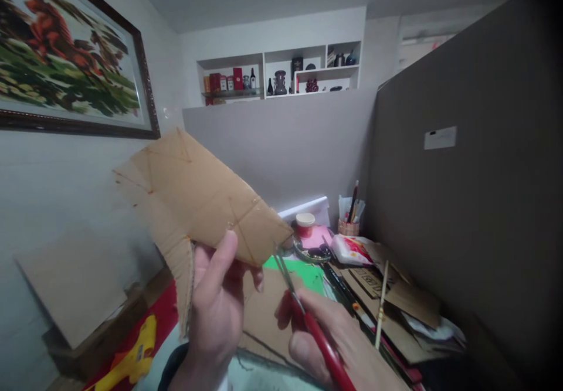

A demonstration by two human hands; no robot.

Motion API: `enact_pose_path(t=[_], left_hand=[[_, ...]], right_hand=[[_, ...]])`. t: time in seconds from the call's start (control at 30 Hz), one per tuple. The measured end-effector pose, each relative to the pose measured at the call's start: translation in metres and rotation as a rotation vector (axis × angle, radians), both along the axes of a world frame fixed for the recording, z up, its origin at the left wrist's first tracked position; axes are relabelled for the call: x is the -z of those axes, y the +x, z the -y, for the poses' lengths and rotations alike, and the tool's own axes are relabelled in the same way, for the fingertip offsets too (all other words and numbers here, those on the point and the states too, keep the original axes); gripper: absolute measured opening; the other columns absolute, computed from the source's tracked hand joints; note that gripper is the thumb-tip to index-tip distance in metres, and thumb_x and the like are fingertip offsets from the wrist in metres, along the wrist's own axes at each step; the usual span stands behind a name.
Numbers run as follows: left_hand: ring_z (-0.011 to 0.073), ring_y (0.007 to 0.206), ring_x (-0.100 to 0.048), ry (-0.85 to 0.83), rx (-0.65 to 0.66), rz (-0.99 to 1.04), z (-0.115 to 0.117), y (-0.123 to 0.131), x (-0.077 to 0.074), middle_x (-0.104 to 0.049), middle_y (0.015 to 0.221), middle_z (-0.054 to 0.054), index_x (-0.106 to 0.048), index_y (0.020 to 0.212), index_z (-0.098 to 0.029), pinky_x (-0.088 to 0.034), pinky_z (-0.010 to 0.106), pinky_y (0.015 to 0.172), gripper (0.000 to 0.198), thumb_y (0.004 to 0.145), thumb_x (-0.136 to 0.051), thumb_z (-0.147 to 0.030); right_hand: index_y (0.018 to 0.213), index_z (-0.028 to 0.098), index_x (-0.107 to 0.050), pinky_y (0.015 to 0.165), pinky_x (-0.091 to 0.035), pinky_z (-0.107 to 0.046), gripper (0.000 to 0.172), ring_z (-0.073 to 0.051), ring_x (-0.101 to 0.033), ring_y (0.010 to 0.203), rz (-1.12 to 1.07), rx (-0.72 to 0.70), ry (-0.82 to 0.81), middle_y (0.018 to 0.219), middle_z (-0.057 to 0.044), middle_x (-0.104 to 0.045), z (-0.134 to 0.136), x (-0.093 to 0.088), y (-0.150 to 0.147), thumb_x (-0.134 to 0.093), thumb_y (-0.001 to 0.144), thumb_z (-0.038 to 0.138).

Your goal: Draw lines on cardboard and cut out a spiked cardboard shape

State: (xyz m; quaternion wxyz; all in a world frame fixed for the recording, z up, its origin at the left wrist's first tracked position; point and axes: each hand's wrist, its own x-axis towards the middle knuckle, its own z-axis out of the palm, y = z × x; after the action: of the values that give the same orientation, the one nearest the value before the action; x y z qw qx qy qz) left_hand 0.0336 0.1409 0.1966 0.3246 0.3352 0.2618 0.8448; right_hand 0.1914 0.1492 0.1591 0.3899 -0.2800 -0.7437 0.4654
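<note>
A brown cardboard piece with pen lines on it is raised in front of me, tilted down to the right. My left hand grips its lower edge, thumb on the near face. My right hand is closed around red-handled scissors, which point up and left. Their narrow metal blades reach close to the cardboard's lower right corner; whether they touch it I cannot tell. Below both hands lies another cardboard sheet, beside a green sheet.
A yellow glue gun lies at lower left. Cardboard scraps, a stick and a plastic-wrapped pack crowd the right. Further back stand a paper cup and a pen holder, before a grey partition.
</note>
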Motion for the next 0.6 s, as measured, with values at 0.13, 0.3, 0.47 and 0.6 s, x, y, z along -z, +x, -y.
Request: enact_pose_path(t=[0.13, 0.3, 0.47, 0.6], left_hand=[[0.0106, 0.049, -0.057, -0.043, -0.006, -0.006, 0.0, 0.005, 0.005, -0.069, 0.075, -0.004, -0.069, 0.087, -0.027, -0.044, 0.019, 0.038, 0.017, 0.076, -0.081, -0.031], [0.0078, 0.048, -0.057, -0.077, 0.003, -0.048, 0.001, 0.008, 0.011, -0.068, 0.072, -0.005, -0.07, 0.083, -0.027, -0.044, 0.015, 0.039, 0.023, 0.071, -0.087, -0.037], [0.0048, 0.046, -0.056, -0.135, -0.05, -0.023, 0.0, 0.011, 0.014, -0.066, 0.068, -0.008, -0.067, 0.077, -0.025, -0.043, 0.012, 0.038, 0.03, 0.066, -0.091, -0.04], [0.0065, 0.047, -0.059, -0.125, -0.065, -0.024, 0.0, 0.014, 0.014, -0.066, 0.065, -0.007, -0.067, 0.079, -0.024, -0.044, 0.012, 0.039, 0.028, 0.07, -0.088, -0.04]], right_hand=[[0.08, 0.024, -0.065, 0.052, -0.032, -0.029, 0.048, -0.018, -0.045, 0.06, 0.03, 0.029, 0.032, 0.069, 0.0, -0.051, -0.003, 0.008, -0.01, -0.066, 0.075, 0.072], [0.08, 0.022, -0.062, 0.053, -0.031, -0.028, 0.061, -0.016, -0.044, 0.059, 0.077, 0.022, 0.044, 0.068, 0.001, -0.048, 0.002, 0.0, -0.01, -0.059, 0.076, 0.083], [0.079, 0.021, -0.061, 0.052, -0.031, -0.028, 0.074, -0.018, -0.047, 0.061, 0.09, 0.053, 0.084, 0.072, -0.002, -0.054, 0.001, 0.001, -0.01, -0.047, 0.073, 0.094], [0.076, 0.021, -0.059, 0.049, -0.031, -0.027, 0.075, -0.019, -0.051, 0.064, 0.087, 0.063, 0.076, 0.08, -0.006, -0.061, 0.0, 0.006, -0.013, -0.047, 0.072, 0.095]])
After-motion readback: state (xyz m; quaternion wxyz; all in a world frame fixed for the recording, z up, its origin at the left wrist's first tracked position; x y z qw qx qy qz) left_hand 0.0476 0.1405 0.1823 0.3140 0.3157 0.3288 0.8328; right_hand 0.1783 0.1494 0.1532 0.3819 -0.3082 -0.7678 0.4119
